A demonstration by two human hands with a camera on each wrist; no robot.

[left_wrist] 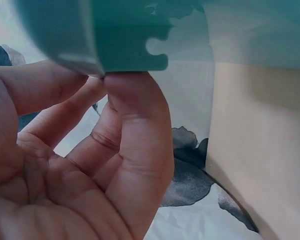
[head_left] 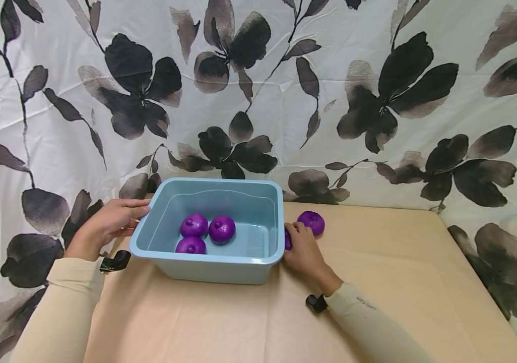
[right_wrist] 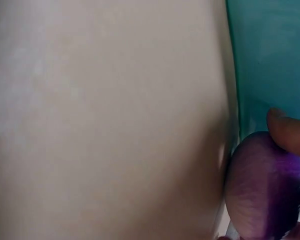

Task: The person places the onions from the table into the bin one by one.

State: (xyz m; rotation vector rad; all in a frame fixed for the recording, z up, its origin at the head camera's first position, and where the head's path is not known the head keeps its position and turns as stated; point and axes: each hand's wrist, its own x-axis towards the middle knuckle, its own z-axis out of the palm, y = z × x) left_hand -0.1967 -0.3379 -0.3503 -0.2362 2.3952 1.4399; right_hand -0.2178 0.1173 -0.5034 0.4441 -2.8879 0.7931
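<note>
Currently one light-blue plastic tub [head_left: 213,271] on surface [head_left: 376,282], between both hands' fingers. Inside: three purple fruit-like balls [head_left: 222,230]. Left hand [head_left: 111,224]: fingers gripping tub rim. Right hand [head_left: 306,254]: fingers gripping fourth ball [right_wrist: 262,187], just outside tub wall. Fifth ball [head_left: 311,223] on surface, just beyond right fingers.

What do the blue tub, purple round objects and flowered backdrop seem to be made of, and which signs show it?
Blue tub: probably moulded plastic, smooth with a slight sheen; rounded corners suggest it.
Purple round objects: glossy, by their bright highlights; plastic or natural skin, unclear.
Flowered backdrop: likely smooth fabric, by its creases.
</note>
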